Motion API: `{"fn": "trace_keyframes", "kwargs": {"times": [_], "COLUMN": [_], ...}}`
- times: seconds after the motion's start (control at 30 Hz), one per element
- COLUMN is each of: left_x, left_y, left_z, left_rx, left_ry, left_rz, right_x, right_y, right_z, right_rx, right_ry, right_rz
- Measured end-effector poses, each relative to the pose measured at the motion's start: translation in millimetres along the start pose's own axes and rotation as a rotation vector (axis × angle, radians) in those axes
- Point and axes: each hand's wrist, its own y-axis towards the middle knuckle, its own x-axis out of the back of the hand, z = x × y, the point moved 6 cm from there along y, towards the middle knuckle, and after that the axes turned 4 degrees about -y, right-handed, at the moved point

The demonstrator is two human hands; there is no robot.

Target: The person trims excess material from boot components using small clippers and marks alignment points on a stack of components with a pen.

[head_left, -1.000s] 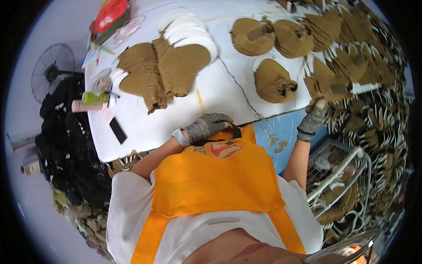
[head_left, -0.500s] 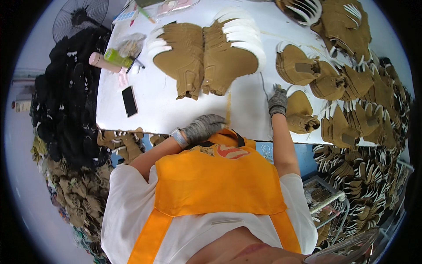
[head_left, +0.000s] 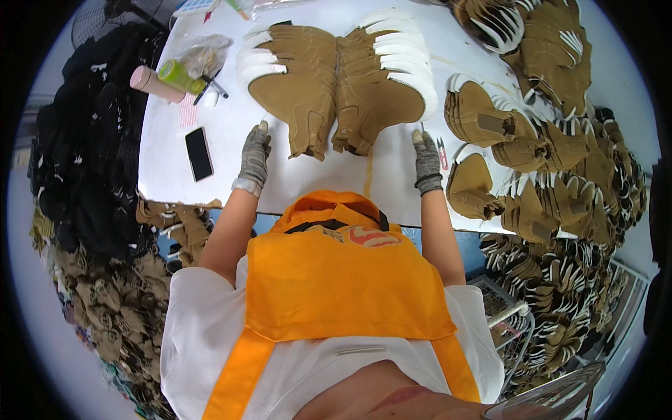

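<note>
Both gloved hands lie flat and holding nothing on the white bench (head_left: 329, 178), left hand (head_left: 253, 155) and right hand (head_left: 426, 157) flanking two fanned stacks of tan leather pieces (head_left: 336, 84). Half a second earlier, the left hand was at the apron. A green-capped tube (head_left: 179, 75) lies far left.

The person wears a white short-sleeved shirt (head_left: 203, 329) under a bright orange apron (head_left: 343, 280) with a dark neck strap and a round red-and-white badge on the chest. Both hands, the left hand (head_left: 254, 155) and the right hand (head_left: 426, 159), are in grey knitted gloves with pale cuffs.
</note>
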Motion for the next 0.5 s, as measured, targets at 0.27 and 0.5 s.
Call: {"fn": "trace_keyframes", "kwargs": {"times": [0.27,0.5], "left_x": [-73.3,-111.4], "left_y": [111.4,61.2], "left_z": [-16.4,-93.2], "left_rx": [-0.004,-0.364], "left_ry": [-0.327,0.347], "left_rz": [0.176,0.006], "right_x": [-66.5,-89.4], "right_y": [33.6,76.7], "right_z": [-7.6,49.3], "right_rx": [-0.586,0.037], "right_ry": [0.329,0.099], "right_rz": [0.128,0.046]}}
